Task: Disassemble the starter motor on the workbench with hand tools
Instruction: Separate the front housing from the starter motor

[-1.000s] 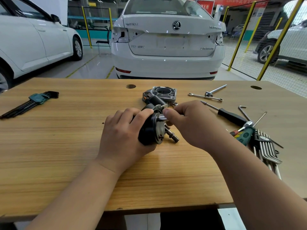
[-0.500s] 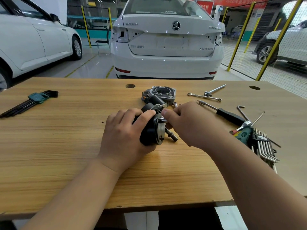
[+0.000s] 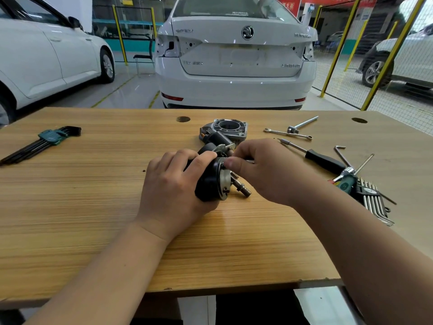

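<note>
Centre of frame, nearest item: left hand (image 3: 173,184), its grip wrapped round the black body of the starter motor (image 3: 209,184), which lies on its side on the worktop (image 3: 93,219); judged a steadying hold, so the body cannot roll while the other end is worked. Right hand (image 3: 264,174), just right of centre: grip narrow, thumb and curled fingers pinching at the upper rim of the motor's metal flange; the part pinched is hidden under the fingertips and cannot be named. Shaft (image 3: 242,188) projects from the flange toward lower right, bare. Right edge: hex key set (image 3: 372,200), partly fanned, and black-handled screwdriver (image 3: 324,160), both near the working hand, probably for quick reach. Just beyond the hands: grey end housing (image 3: 230,127), already off; a dark component between it and the motor is partly covered. Upper right: spanner (image 3: 288,133). Left edge: second hex key set (image 3: 46,139), cut off. Top: white car (image 3: 234,55).
</note>
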A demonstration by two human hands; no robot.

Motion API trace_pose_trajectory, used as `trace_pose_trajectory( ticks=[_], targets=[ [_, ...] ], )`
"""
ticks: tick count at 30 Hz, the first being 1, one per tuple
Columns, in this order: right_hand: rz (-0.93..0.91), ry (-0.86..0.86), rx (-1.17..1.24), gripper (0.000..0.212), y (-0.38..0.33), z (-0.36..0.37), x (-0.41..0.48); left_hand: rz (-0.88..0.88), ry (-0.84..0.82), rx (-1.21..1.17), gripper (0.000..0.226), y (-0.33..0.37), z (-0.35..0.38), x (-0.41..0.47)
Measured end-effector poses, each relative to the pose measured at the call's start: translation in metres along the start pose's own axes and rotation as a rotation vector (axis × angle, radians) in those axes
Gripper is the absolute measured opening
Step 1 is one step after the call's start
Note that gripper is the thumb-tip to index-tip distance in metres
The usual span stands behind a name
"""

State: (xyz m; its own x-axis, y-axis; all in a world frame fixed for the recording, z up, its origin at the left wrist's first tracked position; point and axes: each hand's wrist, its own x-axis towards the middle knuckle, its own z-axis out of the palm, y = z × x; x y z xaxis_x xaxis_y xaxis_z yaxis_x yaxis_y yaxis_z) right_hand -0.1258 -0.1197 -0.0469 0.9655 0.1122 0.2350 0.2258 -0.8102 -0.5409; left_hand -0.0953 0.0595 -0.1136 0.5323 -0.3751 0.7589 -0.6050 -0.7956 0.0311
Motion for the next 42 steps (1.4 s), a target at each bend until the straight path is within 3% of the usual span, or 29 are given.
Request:
trace_pose_trajectory(
  ticks=[4,11,16,19,22,34,42],
  targets=[
    [-0.06,0.001,0.008,0.016,0.001,0.0,-0.002,-0.003,0.007,0.008,0.064,0.0,0.0,0.0],
    [-0.179,0.006,0.091,0.031,0.005,0.005,0.0,-0.025,0.014,0.005,0.064,0.001,-0.001,0.0],
    [-0.116,0.064,0.262,0.008,0.008,0.012,0.002,-0.039,0.019,-0.009,0.063,0.001,-0.002,0.0],
    [-0.082,0.131,0.202,0.014,0.005,0.012,0.007,-0.036,0.007,-0.005,0.065,0.002,-0.002,0.0],
    [-0.067,0.091,0.139,0.01,0.004,0.009,0.01,-0.054,-0.005,-0.015,0.063,0.004,-0.004,0.001],
    [-0.125,0.055,0.203,0.022,0.013,0.014,0.007,-0.117,-0.055,-0.003,0.063,0.003,-0.002,0.003],
    [-0.035,-0.04,0.446,0.017,0.028,0.026,0.015,-0.075,-0.121,0.097,0.072,-0.001,0.002,0.007]
  ],
)
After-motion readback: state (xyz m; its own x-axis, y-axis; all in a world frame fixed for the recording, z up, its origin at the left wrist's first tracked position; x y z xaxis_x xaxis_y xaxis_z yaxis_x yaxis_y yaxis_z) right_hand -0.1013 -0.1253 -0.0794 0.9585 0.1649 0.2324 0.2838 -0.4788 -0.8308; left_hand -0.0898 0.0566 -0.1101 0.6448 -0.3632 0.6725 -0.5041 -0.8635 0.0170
